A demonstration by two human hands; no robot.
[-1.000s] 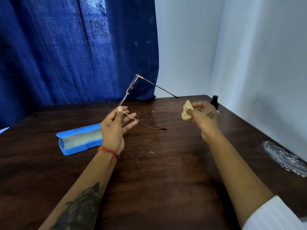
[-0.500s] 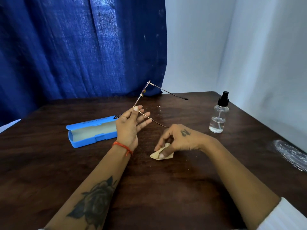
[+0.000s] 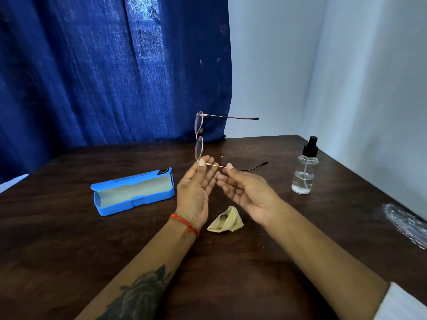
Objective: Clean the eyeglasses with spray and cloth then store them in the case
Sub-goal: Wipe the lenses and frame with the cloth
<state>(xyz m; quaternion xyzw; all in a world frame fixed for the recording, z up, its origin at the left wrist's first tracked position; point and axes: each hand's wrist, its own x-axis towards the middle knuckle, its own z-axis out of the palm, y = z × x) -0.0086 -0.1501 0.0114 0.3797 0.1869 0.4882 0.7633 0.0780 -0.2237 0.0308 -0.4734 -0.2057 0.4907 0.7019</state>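
Observation:
The thin gold-rimmed eyeglasses (image 3: 199,137) stand on end in the air above the table, both temple arms unfolded and pointing right. My left hand (image 3: 196,188) pinches the lower hinge corner of the frame. My right hand (image 3: 247,192), palm up, touches the lower temple arm with its thumb tip. The beige cloth (image 3: 227,220) lies crumpled on the table between my wrists, free of both hands. The blue case (image 3: 132,191) lies open to the left, with nothing inside. The clear spray bottle (image 3: 305,167) with a black pump stands upright at the right.
The dark wooden table (image 3: 231,273) has its far edge against a blue curtain (image 3: 104,65) and a white wall on the right. A whitish smear (image 3: 409,224) marks the table's right edge. Small crumbs lie near the cloth.
My right hand has let go of the cloth on the table and risen to the lower temple arm. The eyeglasses have turned more upright in my left hand.

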